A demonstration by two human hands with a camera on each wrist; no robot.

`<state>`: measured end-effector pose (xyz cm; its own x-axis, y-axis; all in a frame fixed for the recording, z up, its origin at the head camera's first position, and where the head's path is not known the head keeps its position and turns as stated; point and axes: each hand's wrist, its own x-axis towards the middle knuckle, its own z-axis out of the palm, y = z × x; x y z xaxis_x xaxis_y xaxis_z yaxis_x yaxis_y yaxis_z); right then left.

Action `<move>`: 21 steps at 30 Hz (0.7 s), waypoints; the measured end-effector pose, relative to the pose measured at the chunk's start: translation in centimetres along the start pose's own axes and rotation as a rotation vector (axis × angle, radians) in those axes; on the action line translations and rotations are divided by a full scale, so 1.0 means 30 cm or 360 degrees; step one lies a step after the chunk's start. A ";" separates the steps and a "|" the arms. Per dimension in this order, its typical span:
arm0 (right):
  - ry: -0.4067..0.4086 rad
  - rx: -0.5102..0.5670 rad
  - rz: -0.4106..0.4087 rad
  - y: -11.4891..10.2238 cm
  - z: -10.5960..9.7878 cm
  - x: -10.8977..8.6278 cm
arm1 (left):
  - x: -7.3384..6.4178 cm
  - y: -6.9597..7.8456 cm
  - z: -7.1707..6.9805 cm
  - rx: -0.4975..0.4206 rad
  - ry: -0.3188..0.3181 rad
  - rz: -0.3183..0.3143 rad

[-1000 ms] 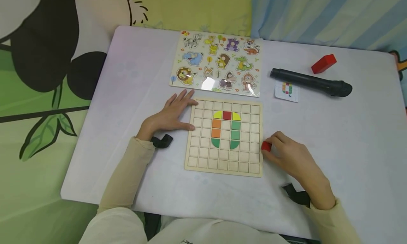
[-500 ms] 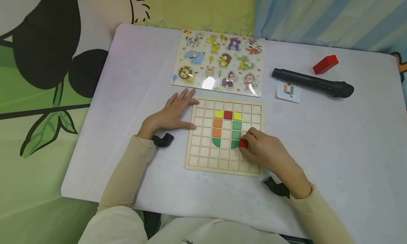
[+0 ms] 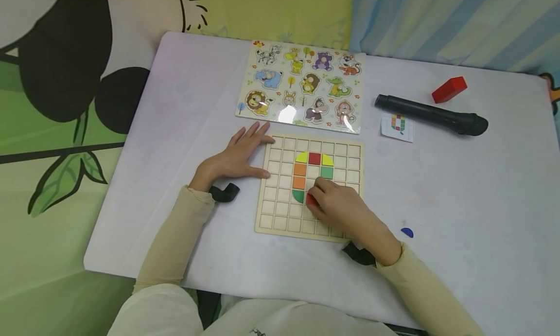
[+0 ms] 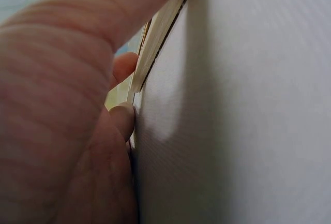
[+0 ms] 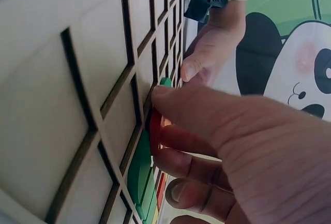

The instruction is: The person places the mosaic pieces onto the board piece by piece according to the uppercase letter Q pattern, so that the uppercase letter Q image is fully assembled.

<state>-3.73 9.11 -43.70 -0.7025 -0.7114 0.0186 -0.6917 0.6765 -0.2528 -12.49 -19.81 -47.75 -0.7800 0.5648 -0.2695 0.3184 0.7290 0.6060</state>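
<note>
A wooden grid board lies on the table, with yellow, red, orange and green tiles forming a ring in its cells. Thumb and fingers of my right hand pinch a red square tile at the cell beside the lower left green rounded tile. The right wrist view shows the red tile tilted in the grid near green tiles. My left hand is spread out, its thumb and a finger touching the board's left edge. My right hand covers the lower right green tiles in the head view.
A small pattern card lies below a black microphone-shaped object. Behind it stands a red block. An animal puzzle board lies beyond the grid. One blue rounded tile lies near my right forearm.
My right hand has carried the red tile leftward from beside the board to the ring's bottom row. The blue tile has come into sight. My left hand stays put.
</note>
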 end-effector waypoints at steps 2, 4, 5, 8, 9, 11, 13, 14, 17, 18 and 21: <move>-0.0020 0.0005 0.0011 -0.001 0.000 0.002 | 0.001 0.003 -0.001 0.0003 -0.0004 0.0000; -0.0028 0.0003 0.0010 0.000 0.000 0.002 | 0.000 0.007 -0.004 -0.0004 -0.0008 0.0002; -0.0029 0.0004 0.0006 0.001 0.000 0.002 | 0.000 0.009 -0.006 -0.0006 -0.0011 0.0002; -0.0039 0.0008 -0.0002 0.004 0.000 0.002 | -0.003 0.015 -0.010 -0.0022 -0.0016 0.0004; -0.0043 0.0012 -0.0005 0.006 0.000 0.003 | -0.003 0.016 -0.010 -0.0023 -0.0015 0.0002; -0.0048 0.0024 -0.0013 0.007 0.001 0.004 | -0.004 0.015 -0.010 -0.0021 -0.0014 -0.0003; -0.0043 0.0038 -0.0023 0.009 0.002 0.007 | -0.005 0.013 -0.009 -0.0017 -0.0009 -0.0004; -0.0037 0.0041 -0.0028 0.010 0.003 0.008 | -0.006 0.012 -0.008 -0.0014 -0.0007 -0.0004; -0.0015 0.0049 -0.0040 0.013 0.006 0.012 | -0.006 0.010 -0.007 -0.0011 -0.0003 0.0000; -0.0009 0.0053 -0.0040 0.013 0.007 0.013 | -0.005 0.010 -0.006 -0.0013 -0.0002 0.0002; -0.0008 0.0058 -0.0033 0.014 0.007 0.015 | -0.004 0.011 -0.007 -0.0022 -0.0002 0.0005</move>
<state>-4.29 9.04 -44.00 -0.6874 -0.7260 0.0194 -0.6993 0.6545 -0.2875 -12.39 -19.71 -47.35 -0.7783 0.5676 -0.2684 0.3134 0.7217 0.6172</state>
